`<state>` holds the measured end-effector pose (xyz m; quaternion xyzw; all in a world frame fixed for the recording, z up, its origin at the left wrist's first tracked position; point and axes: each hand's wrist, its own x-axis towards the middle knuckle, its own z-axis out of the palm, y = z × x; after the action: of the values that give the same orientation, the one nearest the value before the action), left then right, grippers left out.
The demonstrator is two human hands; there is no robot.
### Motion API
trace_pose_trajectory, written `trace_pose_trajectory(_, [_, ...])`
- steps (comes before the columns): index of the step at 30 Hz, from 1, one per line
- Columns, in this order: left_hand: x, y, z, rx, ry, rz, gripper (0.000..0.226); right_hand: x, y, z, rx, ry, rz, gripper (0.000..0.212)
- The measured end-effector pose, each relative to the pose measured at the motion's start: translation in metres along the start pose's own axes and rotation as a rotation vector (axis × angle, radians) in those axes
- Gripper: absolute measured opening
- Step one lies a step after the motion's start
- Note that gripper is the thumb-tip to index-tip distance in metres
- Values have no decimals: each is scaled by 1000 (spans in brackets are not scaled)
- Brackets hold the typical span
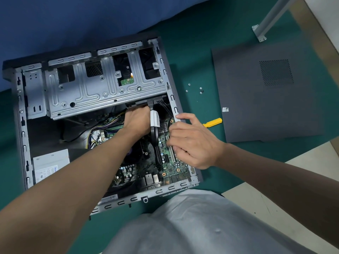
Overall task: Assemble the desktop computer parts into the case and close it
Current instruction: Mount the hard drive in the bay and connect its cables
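The open computer case [22, 114] lies flat on a green mat, with the motherboard [170, 167] fitted in its right half. My left hand [137, 121] reaches in under the edge of the metal drive cage [95, 92]. Its fingers curl round a black connector [132, 105] there, and the fingertips are hidden. A black flat cable with a white label [154, 120] runs down from that spot. My right hand [194, 143] rests on the case's right rim, index finger along the edge, other fingers loosely curled over the board, holding nothing visible.
The dark side panel [266, 92] lies on the mat to the right. A yellow screwdriver handle [213, 122] and several loose screws [194, 88] lie between it and the case. The power supply [51, 164] sits at lower left. A white table leg [269, 19] stands at the far right.
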<state>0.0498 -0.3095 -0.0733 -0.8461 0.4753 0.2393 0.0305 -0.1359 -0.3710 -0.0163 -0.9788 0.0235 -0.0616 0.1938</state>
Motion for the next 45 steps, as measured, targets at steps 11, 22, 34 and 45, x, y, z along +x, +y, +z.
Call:
trace_pose_trajectory(11, [2,-2,1,3,-51,-18,27,-1,0,1,-11,19,-10,27])
trace_pose_trajectory(22, [-5,-2,4,83,10,67,36,1,-6,-6,-169,-169,6,27])
trace_pose_trajectory(34, [-78,11,7,-24,204,25,32,39,-59,-26,-550,-522,34,25])
trace_pose_trajectory(45, [-142,25,-6,-442,294,-94,57,51,-46,-61,805,45,501,16])
